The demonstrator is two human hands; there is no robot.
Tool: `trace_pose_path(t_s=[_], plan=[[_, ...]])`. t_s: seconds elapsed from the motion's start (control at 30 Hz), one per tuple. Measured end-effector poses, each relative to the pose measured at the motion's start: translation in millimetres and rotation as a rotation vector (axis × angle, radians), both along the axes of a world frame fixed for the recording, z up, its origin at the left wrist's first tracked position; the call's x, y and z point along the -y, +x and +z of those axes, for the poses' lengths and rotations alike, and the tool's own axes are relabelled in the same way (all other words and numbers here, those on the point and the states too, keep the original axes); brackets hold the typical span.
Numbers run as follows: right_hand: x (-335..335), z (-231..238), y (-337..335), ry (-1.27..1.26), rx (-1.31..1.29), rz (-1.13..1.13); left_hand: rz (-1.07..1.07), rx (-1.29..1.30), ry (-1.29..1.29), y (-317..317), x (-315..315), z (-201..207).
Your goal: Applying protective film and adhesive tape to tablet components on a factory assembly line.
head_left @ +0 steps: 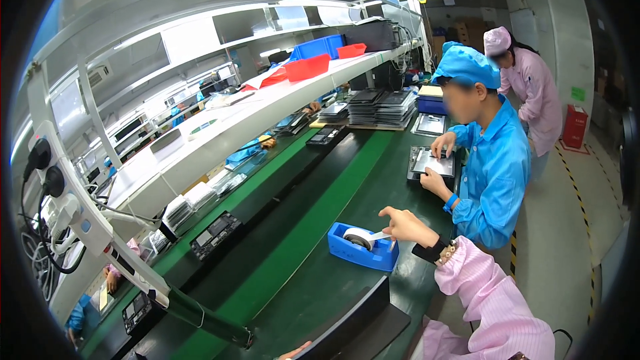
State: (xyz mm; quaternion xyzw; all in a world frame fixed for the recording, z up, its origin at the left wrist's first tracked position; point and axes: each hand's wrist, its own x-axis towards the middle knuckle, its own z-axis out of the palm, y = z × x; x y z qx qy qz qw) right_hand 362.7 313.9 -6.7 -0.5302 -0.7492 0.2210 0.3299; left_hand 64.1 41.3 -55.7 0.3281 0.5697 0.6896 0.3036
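A blue tape dispenser (363,253) with a roll of pale tape stands on the dark green bench. My right hand (410,228), in a pink striped sleeve, is just above its right end. Thumb and fingers pinch the free end of the tape (380,235), which stretches from the roll; the index finger points out. At the lower edge a black laptop-like panel (347,323) is tilted up, with a second dark flat part beside it. My left hand (297,350) holds the panel's left edge; only a few fingers show, the rest is hidden behind it or out of view.
A co-worker in blue (493,167) handles a silver flat part (427,160) at the right edge of the bench. Open electronic units (217,235) lie along the belt. Stacked panels (380,108) stand farther off. A metal post (140,267) and shelf (233,117) rise on the left.
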Motion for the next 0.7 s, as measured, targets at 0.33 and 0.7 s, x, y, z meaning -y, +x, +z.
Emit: trace_pose_path(t_s=[0.33,0.7], plan=[[24,-45,19,-0.287,-0.442,-0.056,-0.024,-0.09,0.038,-9,-1,-14],[40,-102,14,-0.445,-0.973,-0.04,-0.031,-0.086,0.065,-9,-1,-16]])
